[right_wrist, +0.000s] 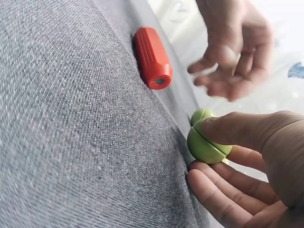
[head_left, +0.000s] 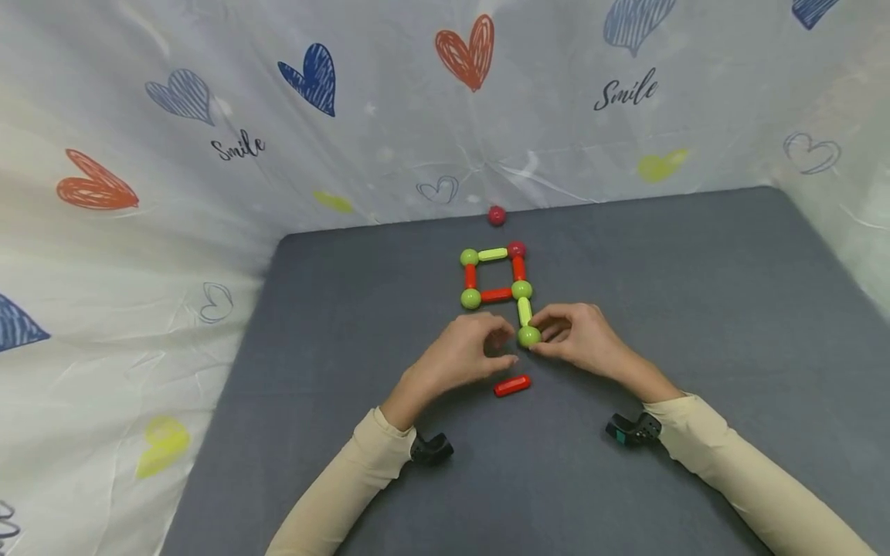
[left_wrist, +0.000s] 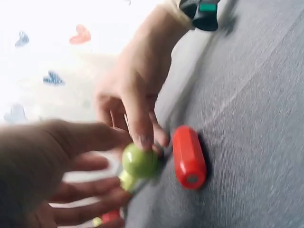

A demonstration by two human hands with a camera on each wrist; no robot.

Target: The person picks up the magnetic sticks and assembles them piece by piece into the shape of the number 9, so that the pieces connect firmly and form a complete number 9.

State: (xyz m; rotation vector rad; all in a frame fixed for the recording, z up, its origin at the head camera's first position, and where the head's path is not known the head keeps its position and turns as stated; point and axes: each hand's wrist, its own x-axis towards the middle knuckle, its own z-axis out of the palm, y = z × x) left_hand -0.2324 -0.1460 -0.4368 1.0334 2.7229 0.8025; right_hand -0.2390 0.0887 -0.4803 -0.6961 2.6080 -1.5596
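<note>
Thumb and fingers of my right hand (head_left: 584, 336) pinch a green ball (head_left: 529, 336) at the near end of a yellow-green rod (head_left: 524, 311). That rod joins another green ball (head_left: 521, 289), a corner of a square of rods and balls. In the right wrist view the thumb lies on top of the held ball (right_wrist: 206, 145), fingers below it. My left hand (head_left: 462, 351) is just left of the ball, its fingers loosely bent with nothing between them. A loose red rod (head_left: 512, 385) lies on the table nearer me, a small dark spot on its end in the left wrist view.
The square has red rods (head_left: 497, 295), a yellow-green rod (head_left: 493, 253), a red ball (head_left: 516, 249) and more green balls (head_left: 470, 298). Behind it sits a single red ball (head_left: 497, 215) near the back edge of the grey table (head_left: 334, 324). A printed curtain (head_left: 389, 100) hangs behind.
</note>
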